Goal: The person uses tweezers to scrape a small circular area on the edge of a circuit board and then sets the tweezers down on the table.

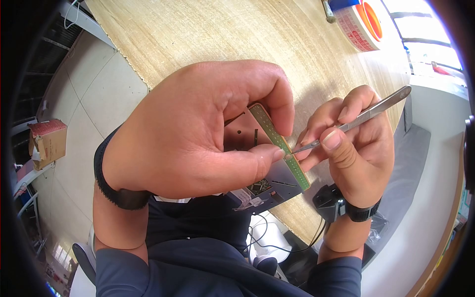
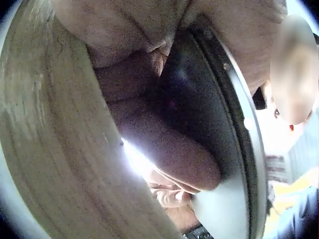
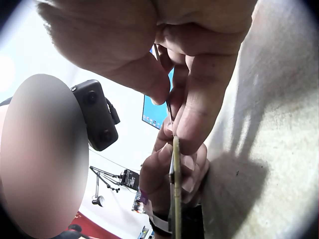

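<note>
My left hand (image 1: pixel 198 133) grips a flat dark electronic panel (image 1: pixel 238 141) edged by a green circuit board strip (image 1: pixel 298 171). Its thumb presses near a small round spot on the strip, and its index finger bends over the far end. In my right hand (image 1: pixel 366 153), a metal scalpel (image 1: pixel 383 105) with a ridged handle is pinched between thumb and fingers. Its slim tip meets the strip's outer edge, just beside the left thumb. The left wrist view shows the panel's dark underside (image 2: pixel 214 119) with fingers against it; the right wrist view shows the strip edge-on (image 3: pixel 177 199).
Beneath the hands is a wooden table (image 1: pixel 168 29) with a rough left edge. A white tub (image 1: pixel 356 37) with an orange rim stands at the far right, near a brush (image 1: pixel 328 11). A black cable (image 1: pixel 292 250) hangs below the right wrist's camera (image 1: pixel 329 202). A cardboard box (image 1: pixel 48 143) stands left.
</note>
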`<action>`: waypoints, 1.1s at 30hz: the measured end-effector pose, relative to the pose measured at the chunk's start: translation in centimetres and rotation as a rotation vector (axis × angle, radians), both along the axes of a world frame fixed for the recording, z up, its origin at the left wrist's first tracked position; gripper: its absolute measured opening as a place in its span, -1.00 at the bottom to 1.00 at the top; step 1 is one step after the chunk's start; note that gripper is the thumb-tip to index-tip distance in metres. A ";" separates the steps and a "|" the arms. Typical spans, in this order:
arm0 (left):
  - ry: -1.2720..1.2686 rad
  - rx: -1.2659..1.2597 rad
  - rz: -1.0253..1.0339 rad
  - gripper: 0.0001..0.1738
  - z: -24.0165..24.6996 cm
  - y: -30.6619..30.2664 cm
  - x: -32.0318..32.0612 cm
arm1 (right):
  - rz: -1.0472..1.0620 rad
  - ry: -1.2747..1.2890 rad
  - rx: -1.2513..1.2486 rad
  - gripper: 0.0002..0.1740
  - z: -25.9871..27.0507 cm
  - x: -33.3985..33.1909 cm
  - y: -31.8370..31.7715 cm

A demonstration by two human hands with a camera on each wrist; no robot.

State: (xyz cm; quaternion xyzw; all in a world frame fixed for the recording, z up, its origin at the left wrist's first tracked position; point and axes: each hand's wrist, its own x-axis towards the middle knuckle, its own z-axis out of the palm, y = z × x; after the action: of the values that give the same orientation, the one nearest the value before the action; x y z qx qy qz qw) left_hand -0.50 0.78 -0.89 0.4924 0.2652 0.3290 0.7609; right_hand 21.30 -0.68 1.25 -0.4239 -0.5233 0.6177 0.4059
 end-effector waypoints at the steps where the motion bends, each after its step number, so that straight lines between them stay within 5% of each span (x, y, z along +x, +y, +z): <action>1: -0.006 0.001 0.008 -0.74 0.0 0.0 0.0 | 0.000 0.000 0.000 -0.67 0.0 0.0 0.0; 33: -0.015 0.058 0.016 -0.74 -0.4 0.1 -0.2 | -0.041 -0.038 0.026 -0.68 0.0 -0.2 -0.1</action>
State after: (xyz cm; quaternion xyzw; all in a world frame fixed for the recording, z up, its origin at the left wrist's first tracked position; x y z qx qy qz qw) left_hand -0.66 0.91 -1.30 0.5095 0.2537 0.3465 0.7456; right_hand 21.06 -0.75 1.29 -0.4410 -0.5301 0.5943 0.4139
